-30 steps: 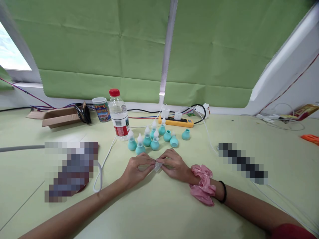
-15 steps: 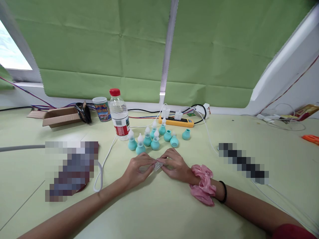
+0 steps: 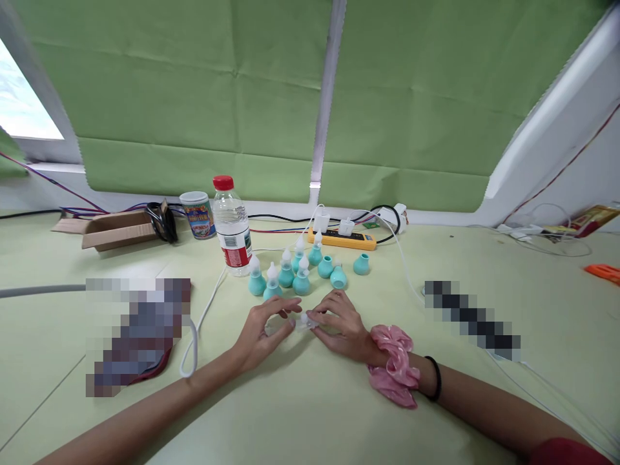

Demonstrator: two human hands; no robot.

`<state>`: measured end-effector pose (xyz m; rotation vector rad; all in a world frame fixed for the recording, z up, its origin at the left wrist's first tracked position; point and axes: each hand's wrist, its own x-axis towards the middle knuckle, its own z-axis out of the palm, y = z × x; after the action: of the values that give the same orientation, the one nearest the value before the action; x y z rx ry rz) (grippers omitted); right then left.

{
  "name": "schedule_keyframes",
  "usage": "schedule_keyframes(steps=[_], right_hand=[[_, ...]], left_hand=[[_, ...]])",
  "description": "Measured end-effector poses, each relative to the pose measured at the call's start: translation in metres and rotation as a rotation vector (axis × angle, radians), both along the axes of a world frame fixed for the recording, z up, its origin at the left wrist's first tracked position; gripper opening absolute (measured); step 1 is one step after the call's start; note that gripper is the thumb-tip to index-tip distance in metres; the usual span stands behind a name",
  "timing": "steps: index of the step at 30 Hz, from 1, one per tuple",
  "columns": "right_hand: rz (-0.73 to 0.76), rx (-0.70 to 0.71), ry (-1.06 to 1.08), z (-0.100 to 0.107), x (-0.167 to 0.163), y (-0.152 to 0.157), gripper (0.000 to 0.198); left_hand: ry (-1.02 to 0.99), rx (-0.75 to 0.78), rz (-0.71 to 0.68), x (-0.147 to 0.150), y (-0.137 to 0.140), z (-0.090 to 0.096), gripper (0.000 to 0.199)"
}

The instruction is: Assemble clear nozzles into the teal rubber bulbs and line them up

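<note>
Between the fingertips of my right hand is a small clear plastic piece, pinched and pointing left. My left hand is close beside it, thumb and forefinger apart near its left end. A pale patch shows in the crook of the left hand; I cannot make out what it is. Just beyond my hands stand several turquoise squeeze bulbs with clear tips, one of them a capped bulb. To their right are bulbs without clear tips: an upright bulb, a tipped-over bulb and a separate bulb.
A water bottle with a red cap and a printed tin stand behind on the left, near an open cardboard box. A yellow power strip lies at the back with plugs and cables. Blurred items lie left and right.
My left thumb and forefinger have come off the clear piece and spread apart, moving slightly left. My right hand still pinches the piece, which now shows more fully.
</note>
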<state>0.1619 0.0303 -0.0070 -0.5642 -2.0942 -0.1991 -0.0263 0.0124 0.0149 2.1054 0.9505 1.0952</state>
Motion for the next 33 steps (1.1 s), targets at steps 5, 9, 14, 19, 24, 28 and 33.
schedule_keyframes(steps=[5,9,14,19,24,28,33], right_hand=[[-0.079,0.117,-0.029,0.005,0.001,-0.005,0.026],[-0.119,0.159,-0.024,0.011,0.001,-0.010,0.028],[-0.096,0.153,-0.052,0.014,0.001,-0.009,0.036],[-0.068,0.153,-0.049,0.014,0.002,-0.006,0.033],[-0.035,0.124,-0.068,0.012,0.003,-0.005,0.031],[0.039,0.071,-0.066,0.011,0.002,-0.004,0.030],[0.079,0.039,-0.010,0.012,0.001,-0.005,0.033]], left_hand=[[0.189,-0.023,0.017,0.004,-0.001,0.014,0.025],[0.300,-0.053,-0.050,0.007,-0.004,0.024,0.029],[0.169,-0.238,-0.087,0.005,-0.002,0.029,0.022],[-0.022,-0.468,-0.155,0.005,0.000,0.026,0.019],[-0.137,-0.510,-0.184,0.006,0.000,0.017,0.028],[-0.227,-0.426,-0.119,0.005,0.003,0.012,0.030],[-0.219,-0.425,-0.116,0.005,0.004,0.012,0.030]])
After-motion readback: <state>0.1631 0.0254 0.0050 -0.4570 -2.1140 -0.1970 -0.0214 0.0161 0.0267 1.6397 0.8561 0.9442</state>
